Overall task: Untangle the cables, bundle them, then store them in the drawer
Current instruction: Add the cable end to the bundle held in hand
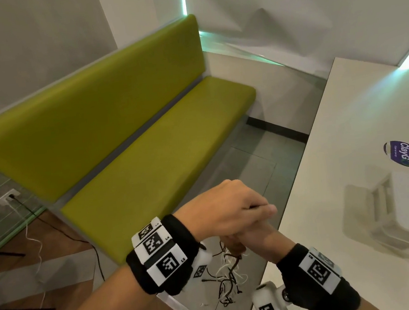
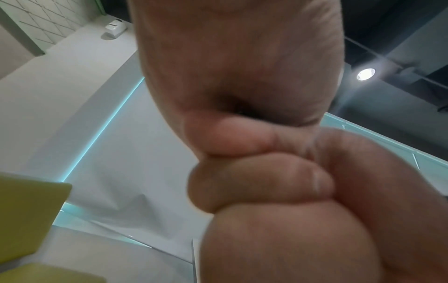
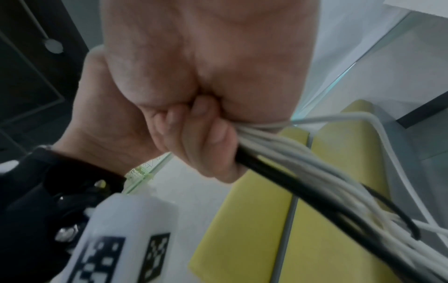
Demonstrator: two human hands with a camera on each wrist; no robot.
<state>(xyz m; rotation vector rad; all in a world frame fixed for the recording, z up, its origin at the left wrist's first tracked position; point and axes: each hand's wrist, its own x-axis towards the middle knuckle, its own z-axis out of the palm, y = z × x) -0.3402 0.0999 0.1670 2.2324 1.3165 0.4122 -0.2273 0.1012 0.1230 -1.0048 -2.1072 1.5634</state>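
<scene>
A bundle of thin white and black cables (image 1: pixel 230 276) hangs down from my two fists, its loose ends tangled above the floor. My left hand (image 1: pixel 229 207) sits on top as a closed fist, and my right hand (image 1: pixel 255 238) is curled just under it, partly hidden. In the right wrist view the cables (image 3: pixel 303 162) leave the fists as one tight bunch, with the left hand's fingers (image 3: pixel 206 145) wrapped round them and my right hand (image 3: pixel 206 57) closed above. The left wrist view shows only my left hand (image 2: pixel 242 76) clenched against the right hand (image 2: pixel 315 210); no cable shows there.
A green bench (image 1: pixel 146 135) runs along the wall straight ahead. A white table (image 1: pixel 347 127) with a purple sticker (image 1: pixel 404 154) stands at my right, close to my right wrist. Black and white leads trail over the floor from a wall socket (image 1: pixel 8 198) at the left.
</scene>
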